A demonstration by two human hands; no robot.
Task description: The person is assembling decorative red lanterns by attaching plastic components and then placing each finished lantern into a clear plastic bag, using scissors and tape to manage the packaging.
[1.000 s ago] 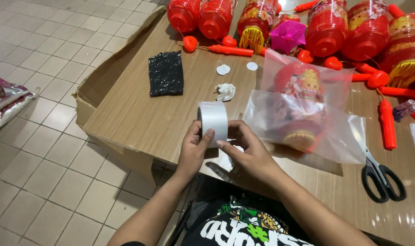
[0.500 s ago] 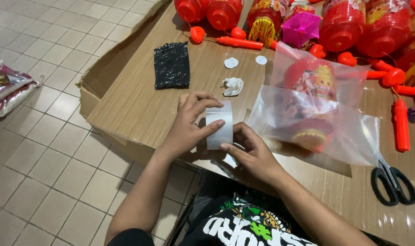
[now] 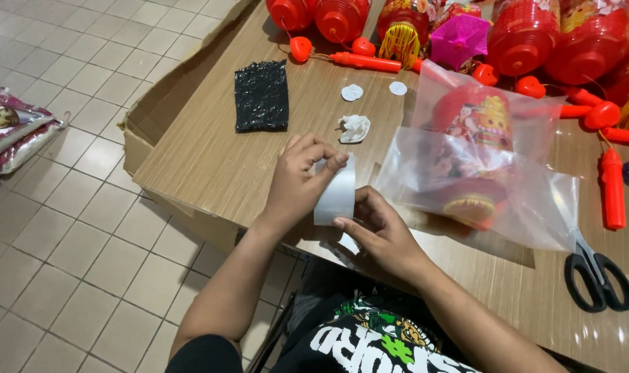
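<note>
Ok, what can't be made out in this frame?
Head view only:
- Roll of tape: its core and loose end are hidden by the left hand and right hand.
- Lantern: blurred by the glossy plastic bag.
- Red lanterns: tops cut off by the upper edge.
- Scissors: blades covered by the bag's corner.

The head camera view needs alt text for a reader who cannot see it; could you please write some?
Two bare hands, left hand and right hand, hold a roll of clear tape over a light wooden table. Beside them lie a clear plastic bag with a red lantern, black-handled scissors and a black bubble-wrap sheet.
</note>
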